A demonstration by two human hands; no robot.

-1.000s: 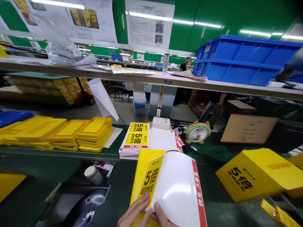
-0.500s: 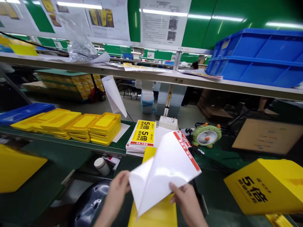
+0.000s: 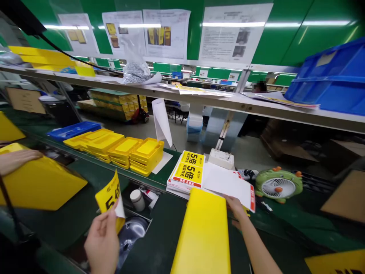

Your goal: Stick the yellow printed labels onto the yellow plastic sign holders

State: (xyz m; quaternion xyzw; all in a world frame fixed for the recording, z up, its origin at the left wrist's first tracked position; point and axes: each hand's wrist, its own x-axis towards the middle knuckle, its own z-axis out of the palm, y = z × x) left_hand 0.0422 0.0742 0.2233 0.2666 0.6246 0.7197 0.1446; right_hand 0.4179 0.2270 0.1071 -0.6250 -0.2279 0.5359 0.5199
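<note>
My left hand [image 3: 104, 236] pinches a yellow sticker [image 3: 110, 196] with black print, raised and curling to show its white back. My right hand [image 3: 236, 208] is at the near edge of a white backing sheet [image 3: 228, 186] with a red end stripe; its fingertips appear to grip that edge, partly hidden. Between my hands a yellow box [image 3: 203, 232] rests on the bench, a plain face up. Just behind it lies a stack of printed sticker sheets [image 3: 186, 169], yellow with a red band.
Yellow trays [image 3: 146, 152] and a blue tray [image 3: 74, 130] line the bench's far left. Another person's hand [image 3: 21, 161] rests on a yellow box [image 3: 42, 186]. A green fan [image 3: 278, 186] stands at right. A white jar [image 3: 137, 199] sits below. A shelf [image 3: 199, 95] spans above.
The yellow sticker has come away leftward in my left hand. My right hand has moved the white backing sheet back beside the sticker stack. The view has shifted left.
</note>
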